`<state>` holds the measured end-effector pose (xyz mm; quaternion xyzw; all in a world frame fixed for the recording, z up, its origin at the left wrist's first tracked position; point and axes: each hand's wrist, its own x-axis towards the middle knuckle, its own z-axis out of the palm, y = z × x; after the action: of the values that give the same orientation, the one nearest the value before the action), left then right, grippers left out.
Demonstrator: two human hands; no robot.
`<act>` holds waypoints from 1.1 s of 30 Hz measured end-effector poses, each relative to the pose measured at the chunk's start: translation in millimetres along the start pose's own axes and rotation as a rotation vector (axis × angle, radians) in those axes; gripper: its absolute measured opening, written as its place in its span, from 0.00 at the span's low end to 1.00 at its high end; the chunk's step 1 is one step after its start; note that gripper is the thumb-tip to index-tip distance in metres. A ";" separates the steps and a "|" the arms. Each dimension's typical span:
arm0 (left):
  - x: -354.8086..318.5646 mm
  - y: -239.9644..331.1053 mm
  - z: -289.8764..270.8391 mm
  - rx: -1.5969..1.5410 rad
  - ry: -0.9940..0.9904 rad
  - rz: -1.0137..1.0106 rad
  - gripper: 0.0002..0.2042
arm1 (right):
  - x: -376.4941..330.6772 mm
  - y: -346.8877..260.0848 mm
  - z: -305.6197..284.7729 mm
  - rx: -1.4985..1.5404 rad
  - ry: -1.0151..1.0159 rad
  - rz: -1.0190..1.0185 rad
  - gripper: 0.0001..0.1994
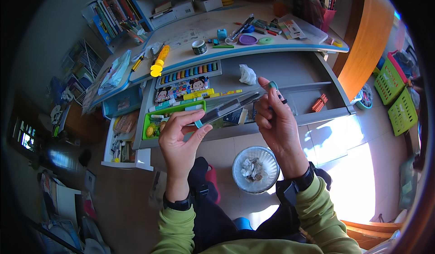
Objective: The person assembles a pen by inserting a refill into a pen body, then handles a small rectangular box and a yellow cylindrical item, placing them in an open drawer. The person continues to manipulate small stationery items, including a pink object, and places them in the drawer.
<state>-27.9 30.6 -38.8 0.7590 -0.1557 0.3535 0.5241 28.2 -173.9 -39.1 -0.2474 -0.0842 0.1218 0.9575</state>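
My left hand (179, 130) pinches one end of a slim, see-through dark case (222, 111) with a teal end, holding it tilted above the pulled-out desk drawer (292, 69). The fingers of my right hand (278, 124) are curled close to the case's far end. Something small, dark and green shows between its thumb and forefinger; its kind is unclear. Behind my left hand, a green tray (204, 103) holds small yellow items and sticks. Past my hands in the drawer lie a crumpled white tissue (247, 74), a row of colored crayons (190, 72) and a bundle of reddish pencils (320, 103).
Below the drawer stands a wastebasket (235, 168) with paper scraps inside. An open side drawer (144, 158) juts out at left. On the desktop (181, 41) are a round tin (199, 47), a yellow tube (161, 59) and pens. Green baskets (402, 111) stand at right.
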 end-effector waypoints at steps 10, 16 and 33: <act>-12.7 28.8 0.4 0.079 -0.062 -0.023 0.20 | -15.9 -10.7 -9.2 -0.097 0.015 -0.013 0.13; -37.6 44.1 16.5 0.177 -0.442 -0.286 0.25 | -38.0 -3.5 -5.6 -0.476 -0.037 0.155 0.11; -78.6 37.4 13.1 -0.974 -0.686 -1.008 0.13 | -64.0 17.0 -11.4 -0.727 -0.318 0.188 0.09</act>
<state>-100.9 -6.8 -70.7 0.4894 -0.0832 -0.2900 0.8182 -33.7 -182.3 -63.8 -0.5546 -0.2456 0.2079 0.7674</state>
